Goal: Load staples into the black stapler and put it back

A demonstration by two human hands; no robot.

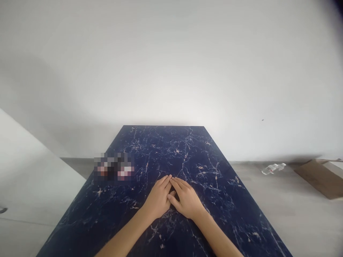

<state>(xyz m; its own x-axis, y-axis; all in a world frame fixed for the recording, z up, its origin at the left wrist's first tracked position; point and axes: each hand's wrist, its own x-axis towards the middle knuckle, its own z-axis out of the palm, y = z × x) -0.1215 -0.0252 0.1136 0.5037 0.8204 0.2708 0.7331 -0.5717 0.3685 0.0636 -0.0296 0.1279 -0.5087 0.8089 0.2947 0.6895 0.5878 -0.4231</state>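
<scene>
Pale wall (171, 71) behind dark-blue marbled worktop (166, 142); left hand (159, 198) and right hand (187, 200) rest on worktop, fingers (164, 182) straight, close together, tips meeting, holding nothing; resting well likely means wrists loose, palms down.

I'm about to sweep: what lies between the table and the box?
In the head view, a clear item, perhaps a plastic bottle, lies on the floor between the table and the box.

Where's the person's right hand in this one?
In the head view, the right hand is low and just right of centre, over the blue table, immediately beside the left hand.
</scene>
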